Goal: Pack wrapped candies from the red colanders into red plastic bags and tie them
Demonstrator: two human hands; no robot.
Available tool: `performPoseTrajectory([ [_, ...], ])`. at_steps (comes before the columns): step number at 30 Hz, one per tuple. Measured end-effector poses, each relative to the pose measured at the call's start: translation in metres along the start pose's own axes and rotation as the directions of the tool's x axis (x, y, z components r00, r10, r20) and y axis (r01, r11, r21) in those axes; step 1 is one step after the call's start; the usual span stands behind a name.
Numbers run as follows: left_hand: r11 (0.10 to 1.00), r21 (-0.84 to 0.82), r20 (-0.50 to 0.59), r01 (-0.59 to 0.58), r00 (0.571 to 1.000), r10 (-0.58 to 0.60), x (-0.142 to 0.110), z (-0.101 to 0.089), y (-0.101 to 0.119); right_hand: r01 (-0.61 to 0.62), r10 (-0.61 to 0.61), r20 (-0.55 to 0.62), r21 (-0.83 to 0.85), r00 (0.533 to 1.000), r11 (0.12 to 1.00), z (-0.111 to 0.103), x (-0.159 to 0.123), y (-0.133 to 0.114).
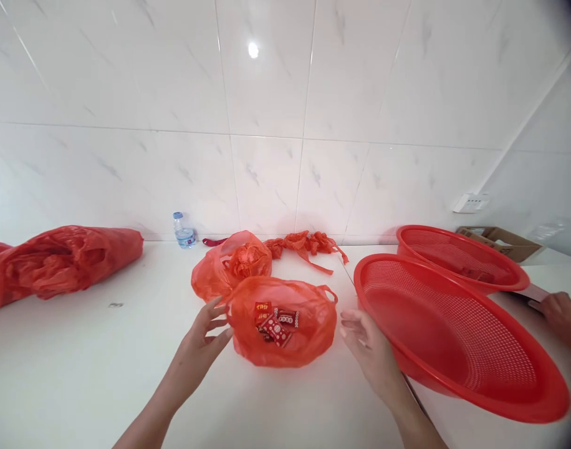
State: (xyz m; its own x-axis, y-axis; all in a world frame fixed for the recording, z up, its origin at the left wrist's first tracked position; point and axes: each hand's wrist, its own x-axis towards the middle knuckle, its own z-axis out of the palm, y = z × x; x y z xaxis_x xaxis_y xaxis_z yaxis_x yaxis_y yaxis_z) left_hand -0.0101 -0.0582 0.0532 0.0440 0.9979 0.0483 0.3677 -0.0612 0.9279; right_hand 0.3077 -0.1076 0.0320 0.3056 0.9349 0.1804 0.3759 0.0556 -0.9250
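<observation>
A red plastic bag (308, 343) stands spread wide on the white table in front of me. Several small wrapped candies (277, 329) in red and brown wrappers lie at its bottom. My left hand (206, 337) is at the bag's left rim, fingers apart, the fingertips touching or nearly touching the plastic. On the other side, my right hand (369, 352) hovers a little away from the bag with its fingers loosely spread and nothing in them. Just behind, another red bag (213, 271) rests crumpled with bunched plastic in it.
Two red plastic baskets (430, 324) occupy the right side. A large red bag roll (89, 262) lies far left. A water bottle (184, 232) and knotted red plastic strips (304, 246) are by the wall. At right are a cardboard box (514, 246) and another person's hand (563, 318).
</observation>
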Motion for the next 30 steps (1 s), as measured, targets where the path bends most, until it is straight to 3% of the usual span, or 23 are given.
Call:
performPoseTrajectory([
  [6, 0.988, 0.098, -0.067, 0.121, 0.991, -0.115, -0.029, -0.032, -0.038, -0.052, 0.055, 0.009, -0.178, 0.998, 0.983, -0.007, -0.038, 0.058],
  [9, 0.971, 0.142, -0.027, 0.194, 0.981, -0.192, -0.031, -0.042, -0.045, -0.04, 0.065, 0.077, -0.289, 0.995, 0.957, -0.006, -0.044, 0.069],
  [11, 0.964, 0.143, -0.024, 0.225, 0.974, -0.224, -0.027, -0.041, -0.045, 0.036, 0.001, 0.102, -0.357, 0.995, 0.933, -0.001, -0.045, 0.071],
  [17, 0.96, 0.147, 0.06, 0.237, 0.967, -0.248, 0.003, -0.007, -0.039, 0.324, -0.262, 0.193, -0.489, 0.946, 0.81, 0.033, -0.043, 0.064],
  [23, 0.995, -0.091, 0.335, 0.033, 0.942, -0.001, 0.042, 0.032, -0.028, 0.392, -0.32, 0.226, -0.534, 0.92, 0.749, 0.046, -0.045, 0.058],
  [30, 0.962, -0.262, 0.206, -0.081, 0.969, 0.138, 0.055, 0.048, 0.014, 0.353, -0.267, 0.236, -0.521, 0.934, 0.777, 0.042, -0.045, 0.057],
])
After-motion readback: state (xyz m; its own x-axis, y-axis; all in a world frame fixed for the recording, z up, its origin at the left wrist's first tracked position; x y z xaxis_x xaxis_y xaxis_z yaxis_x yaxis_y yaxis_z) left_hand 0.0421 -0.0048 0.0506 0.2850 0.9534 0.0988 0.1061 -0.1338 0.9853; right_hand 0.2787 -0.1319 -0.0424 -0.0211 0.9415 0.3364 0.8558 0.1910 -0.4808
